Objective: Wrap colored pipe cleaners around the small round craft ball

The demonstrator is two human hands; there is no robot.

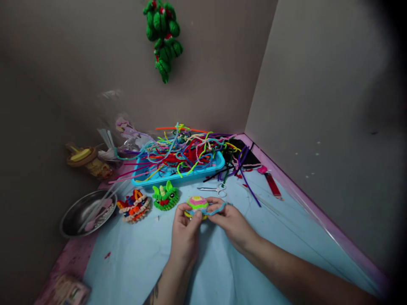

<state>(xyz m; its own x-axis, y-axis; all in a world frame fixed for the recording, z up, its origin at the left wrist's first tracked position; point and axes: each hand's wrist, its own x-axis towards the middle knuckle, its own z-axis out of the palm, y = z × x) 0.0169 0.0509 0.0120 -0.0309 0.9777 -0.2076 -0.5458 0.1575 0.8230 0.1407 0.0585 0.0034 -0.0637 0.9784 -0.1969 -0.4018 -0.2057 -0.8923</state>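
Your left hand (186, 231) pinches the striped piece (197, 202) above the table (143, 254); your right hand (233, 224) holds its loose blue strand (218, 209); too hard a pull there could warp the piece, and a slack left grip might let its rows spring apart.

You see fuzzy, matt chenille on your coiled piece (197, 203), shiny metal on the scissors (213, 189) and bowl (70, 218), smooth plastic on the tray (178, 179).

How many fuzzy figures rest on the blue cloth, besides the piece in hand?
2: a green one left of the scissors, and an orange, cream and blue one beside the metal bowl. Others may be hidden.
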